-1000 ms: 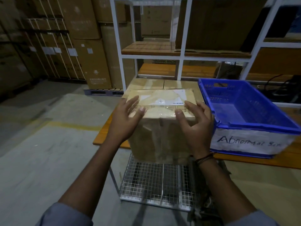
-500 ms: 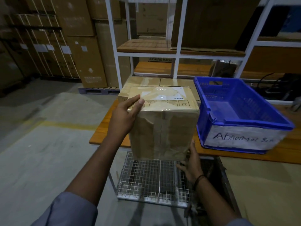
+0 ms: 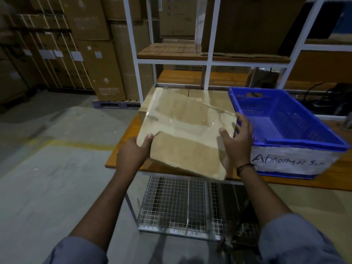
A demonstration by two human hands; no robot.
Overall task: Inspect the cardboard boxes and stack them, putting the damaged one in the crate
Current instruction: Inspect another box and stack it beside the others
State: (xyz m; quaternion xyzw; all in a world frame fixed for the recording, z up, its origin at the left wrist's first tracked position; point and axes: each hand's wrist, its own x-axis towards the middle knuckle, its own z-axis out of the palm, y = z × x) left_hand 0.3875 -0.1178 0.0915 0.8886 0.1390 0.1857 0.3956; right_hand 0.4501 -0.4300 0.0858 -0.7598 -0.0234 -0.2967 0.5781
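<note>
I hold a taped cardboard box (image 3: 186,134) tilted above the front edge of the wooden table (image 3: 122,149), its broad face turned up toward me. My left hand (image 3: 133,151) grips its near left corner, thumb on top. My right hand (image 3: 236,138) grips its right edge, fingers wrapped round the side. Clear tape crosses the face, with a crease or tear line near the upper right. Another cardboard box (image 3: 213,97) lies on the table behind it, mostly hidden. The blue crate (image 3: 285,141), labelled "Abnormal", stands on the table to the right, nothing visible inside.
A white-framed shelf rack (image 3: 207,61) with wooden boards stands behind the table. A wire mesh shelf (image 3: 171,206) sits under the table. Large stacked cartons (image 3: 91,54) on a pallet fill the back left. Open concrete floor (image 3: 47,168) with a yellow line lies to the left.
The box has been tipped over from upright, so a different broad face now points up. My right hand moved from under the box to its right edge; my left shifted to the near corner.
</note>
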